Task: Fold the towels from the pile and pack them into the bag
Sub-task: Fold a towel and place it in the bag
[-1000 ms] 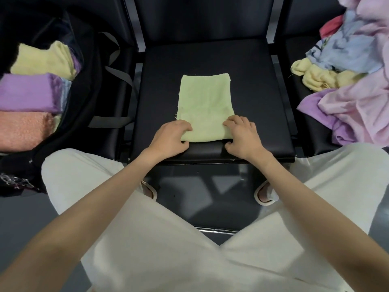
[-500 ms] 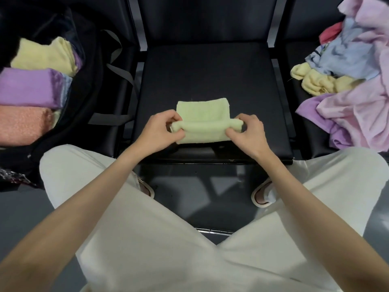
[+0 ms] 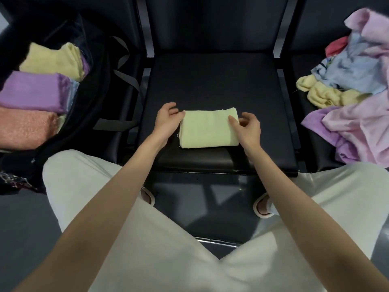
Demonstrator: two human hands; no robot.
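pale green towel (image 3: 208, 129) lies folded to a compact rectangle on the black seat cushion (image 3: 210, 81), close to its front edge, so both hands reach it without stretching; left hand (image 3: 166, 121) sits at the towel's left edge, fingers loosely curved and just touching the far corner, not pinching, holding nothing; right hand (image 3: 247, 127) is at the right edge, thumb on top of the fabric and fingers bent round the far right corner, a light pinch that looks meant to square the fold; open black bag (image 3: 101, 114) on the left already holds folded towels: yellow (image 3: 52, 60), purple (image 3: 31, 91), pink (image 3: 25, 127), stacked edge to edge; unfolded pile (image 3: 353, 91) on the right seat, well apart; fold looks done, next is likely a lift across to the bag
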